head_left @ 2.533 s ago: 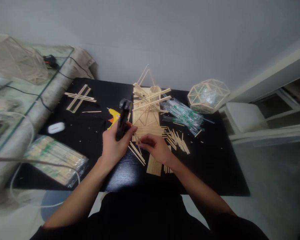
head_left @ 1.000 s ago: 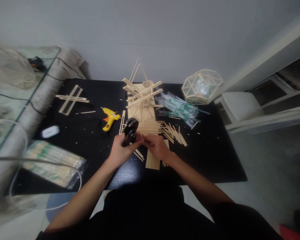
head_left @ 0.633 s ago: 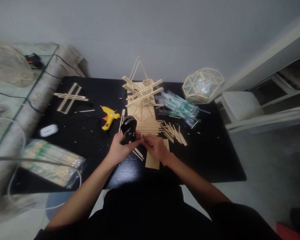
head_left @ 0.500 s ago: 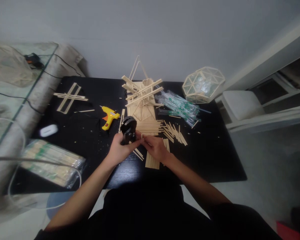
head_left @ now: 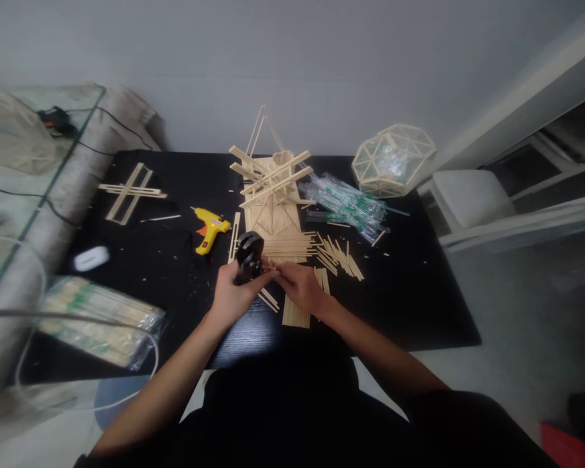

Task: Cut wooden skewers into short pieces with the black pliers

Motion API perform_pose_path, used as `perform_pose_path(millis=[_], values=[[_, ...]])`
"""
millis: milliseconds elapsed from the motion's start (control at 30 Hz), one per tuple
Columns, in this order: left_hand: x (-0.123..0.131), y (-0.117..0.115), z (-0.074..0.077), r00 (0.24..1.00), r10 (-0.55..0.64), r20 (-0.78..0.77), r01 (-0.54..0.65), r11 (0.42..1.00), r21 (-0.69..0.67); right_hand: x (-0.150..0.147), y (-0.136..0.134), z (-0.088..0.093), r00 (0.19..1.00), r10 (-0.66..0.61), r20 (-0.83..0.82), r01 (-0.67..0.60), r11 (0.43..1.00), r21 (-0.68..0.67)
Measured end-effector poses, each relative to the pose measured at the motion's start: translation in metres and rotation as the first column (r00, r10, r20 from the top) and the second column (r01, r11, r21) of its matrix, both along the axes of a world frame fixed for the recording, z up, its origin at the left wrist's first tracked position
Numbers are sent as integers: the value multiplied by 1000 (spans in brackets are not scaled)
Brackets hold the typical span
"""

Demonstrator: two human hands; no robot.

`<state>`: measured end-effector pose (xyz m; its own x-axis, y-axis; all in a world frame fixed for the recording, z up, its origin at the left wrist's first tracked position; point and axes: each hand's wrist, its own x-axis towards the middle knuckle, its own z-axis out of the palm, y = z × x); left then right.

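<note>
My left hand (head_left: 233,292) is wrapped round a black tool with a rounded head (head_left: 249,252); its exact kind is not clear. Fingers pinched, my right hand (head_left: 299,286) meets the left thumb at a small pale stick piece (head_left: 272,265), mostly hidden by the fingertips. Just beyond both hands lies a flat panel of joined wooden sticks (head_left: 285,246). Below the right hand is a second slatted stick panel (head_left: 296,314). A stick structure with crossed beams (head_left: 273,185) stands farther back.
A yellow glue gun (head_left: 209,229) lies left of the hands. Loose short sticks (head_left: 340,257) and crumpled plastic wrappers (head_left: 344,203) are to the right, near a faceted stick frame (head_left: 394,161). Crossed stick frames (head_left: 130,192), a white case (head_left: 91,259) and packaged sticks (head_left: 102,318) sit left.
The view has shifted slightly. Both hands stay together with the black tool and the small stick piece, with only slight finger movement.
</note>
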<state>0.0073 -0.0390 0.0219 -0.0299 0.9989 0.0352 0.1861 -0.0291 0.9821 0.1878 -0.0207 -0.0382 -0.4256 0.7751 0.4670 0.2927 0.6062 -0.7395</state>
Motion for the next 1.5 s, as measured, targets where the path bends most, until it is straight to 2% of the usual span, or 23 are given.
perform_pose_path(millis=[133,300,400,467,533,600,700,800,933,1033,1233,1500], values=[[0,0,1,1000,-12,-5,12,1000,9,0,0,-1,999,6,-40,-6,1000,15],[-12,-5,8,997,-8,-70,10,1000,26,-1,0,2,999,24,-36,-26,998,-50],[-31,-11,16,982,73,-175,-70,997,24,-1,0,4,999,17,-38,-19,998,-55],[-46,-15,22,951,80,-299,-73,997,35,-2,0,4,999,10,-31,-12,998,-57],[-60,-18,26,885,43,-464,-27,999,41,-2,0,4,999,8,-33,-10,998,-59],[-69,-21,29,780,-34,-625,45,999,2,-2,0,3,999,9,-42,-11,998,-58],[-73,-25,30,564,-85,-821,118,993,-21,-3,0,3,999,7,-54,-9,999,-37],[-68,-29,32,368,-91,-925,182,983,-24,-3,0,4,999,8,-50,-9,1000,-21],[-56,-32,38,229,-73,-971,220,975,-22,-2,0,3,1000,16,-4,-16,999,-28],[-48,-32,40,190,-54,-980,245,969,-6,0,1,-1,999,34,24,-34,999,-15],[-36,-32,41,163,-52,-985,261,965,-7,1,2,-10,998,30,46,-32,999,36],[-30,-33,48,122,-32,-992,248,969,-1,-1,2,-9,999,8,39,-11,997,82]])
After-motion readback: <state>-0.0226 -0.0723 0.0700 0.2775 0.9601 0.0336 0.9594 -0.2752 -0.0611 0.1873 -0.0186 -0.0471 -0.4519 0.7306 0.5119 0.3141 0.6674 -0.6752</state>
